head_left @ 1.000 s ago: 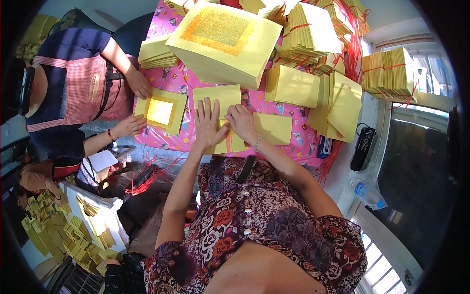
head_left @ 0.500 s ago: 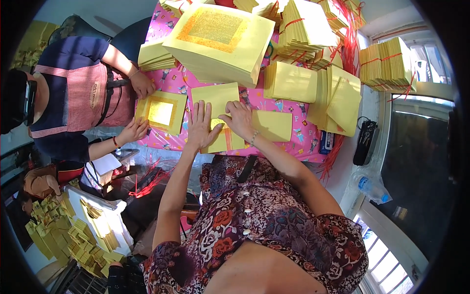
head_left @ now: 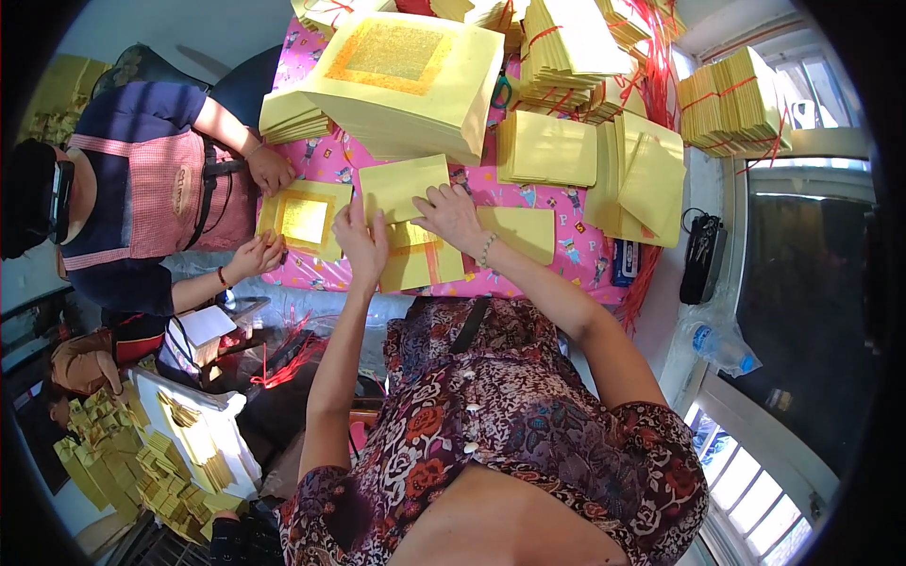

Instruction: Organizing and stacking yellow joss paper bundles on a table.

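Note:
A yellow paper sheet (head_left: 422, 273) with a gold foil patch and a reddish stripe lies before me, its upper part partly covered by a plain yellow paper panel (head_left: 404, 185). I cannot tell whether the two are one folded piece. My left hand (head_left: 362, 241) is upright at their left edge, fingers extended and thumb apart. On the right, my right hand (head_left: 453, 221) rests with spread fingers where panel and sheet meet. Beside its wrist lies another plain yellow paper piece (head_left: 521, 234). Both hands look open, though what lies under the right fingertips is hidden.
A tall stack of yellow paper (head_left: 396, 90) stands beyond my hands on the pink patterned tablecloth (head_left: 311, 269). Red-tied bundles (head_left: 566, 47) and loose piles (head_left: 547, 151) fill the far right. A co-worker's hands (head_left: 260, 255) hold a gold-foiled sheet (head_left: 307, 219) at left.
My left hand has lifted from lying flat on the paper and shifted left to its edge. My right hand's fingers have spread slightly. The whole view has shifted a little.

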### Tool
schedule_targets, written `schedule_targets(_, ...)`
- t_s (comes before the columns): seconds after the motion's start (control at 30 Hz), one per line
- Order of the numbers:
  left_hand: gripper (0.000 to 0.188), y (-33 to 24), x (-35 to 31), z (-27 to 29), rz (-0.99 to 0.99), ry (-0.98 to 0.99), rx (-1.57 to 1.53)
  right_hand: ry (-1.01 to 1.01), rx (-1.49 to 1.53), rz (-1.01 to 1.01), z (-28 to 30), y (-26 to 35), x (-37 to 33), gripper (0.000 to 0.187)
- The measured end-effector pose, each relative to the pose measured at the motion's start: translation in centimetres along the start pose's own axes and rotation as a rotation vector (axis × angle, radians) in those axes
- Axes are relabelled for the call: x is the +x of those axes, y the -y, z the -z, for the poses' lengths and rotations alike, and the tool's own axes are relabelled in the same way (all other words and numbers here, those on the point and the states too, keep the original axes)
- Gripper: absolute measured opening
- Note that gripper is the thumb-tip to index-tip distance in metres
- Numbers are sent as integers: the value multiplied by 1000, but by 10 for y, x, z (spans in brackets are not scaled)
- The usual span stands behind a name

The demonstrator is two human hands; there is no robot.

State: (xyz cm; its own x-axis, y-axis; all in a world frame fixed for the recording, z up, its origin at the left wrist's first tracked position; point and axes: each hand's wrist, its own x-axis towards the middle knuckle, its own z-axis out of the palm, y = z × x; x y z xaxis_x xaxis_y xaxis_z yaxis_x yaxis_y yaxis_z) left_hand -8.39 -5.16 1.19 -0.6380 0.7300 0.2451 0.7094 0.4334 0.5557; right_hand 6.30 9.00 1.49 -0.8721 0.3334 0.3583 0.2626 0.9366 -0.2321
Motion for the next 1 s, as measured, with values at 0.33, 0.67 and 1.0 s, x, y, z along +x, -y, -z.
schedule_targets(0.33, 51, -19, 14, 4, 663, 94, -983, -158, 259, -437, 36, 18, -8, 62)
schedule_targets(0.67, 59, -86, -42, -12, 328, 556, -1015, -311, 1118, -1152, 42, -35, -144, 40)
schedule_targets(1.0, 27, -53, -38, 17, 69, 540, -424, -272, 588, -981, 30, -56, -190, 40)
